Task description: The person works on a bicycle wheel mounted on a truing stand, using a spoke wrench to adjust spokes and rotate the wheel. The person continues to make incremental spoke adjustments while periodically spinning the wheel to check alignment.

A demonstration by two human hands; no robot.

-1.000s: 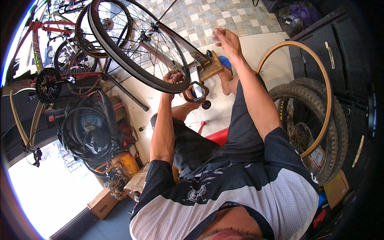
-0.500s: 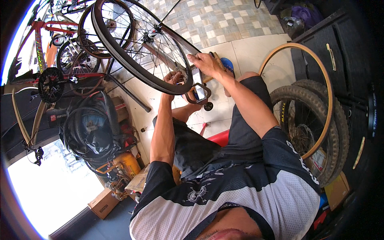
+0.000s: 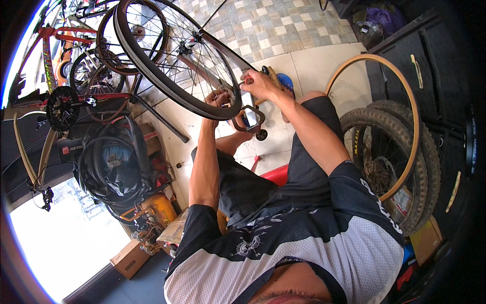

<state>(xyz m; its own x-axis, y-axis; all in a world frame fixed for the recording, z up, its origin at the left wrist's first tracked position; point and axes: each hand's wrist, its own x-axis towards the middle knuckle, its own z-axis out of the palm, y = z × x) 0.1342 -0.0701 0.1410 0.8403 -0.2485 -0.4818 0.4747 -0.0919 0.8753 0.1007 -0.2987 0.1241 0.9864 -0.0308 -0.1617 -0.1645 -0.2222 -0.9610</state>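
Note:
A black-rimmed bicycle wheel (image 3: 174, 81) stands tilted in a wheel truing stand (image 3: 230, 53) with long flat arms and a grey base. My left hand (image 3: 216, 98) is at the lower part of the rim, its fingers curled closed among the spokes. What they pinch is hidden. Just right of the rim, my right hand (image 3: 260, 85) is closed around a small red tool (image 3: 248, 80), possibly a spoke wrench, mostly covered by the fingers. Below both hands sits the stand's brown caliper loop (image 3: 253, 117), with a black round knob (image 3: 261, 135) under it.
At right, a tan-walled tire (image 3: 416, 109) leans by knobby-tired wheels (image 3: 372, 126) and a dark cabinet (image 3: 440, 86). Bicycles and a red frame (image 3: 50, 55) crowd the upper left. Bagged black tires (image 3: 104, 159) and an orange compressor (image 3: 159, 207) are at left. A red stool (image 3: 276, 176) shows beneath me.
My right hand's thumb and fingers have drawn together, and a small red tool now shows in them. My left hand stays at the spokes, and the wheel remains in the stand.

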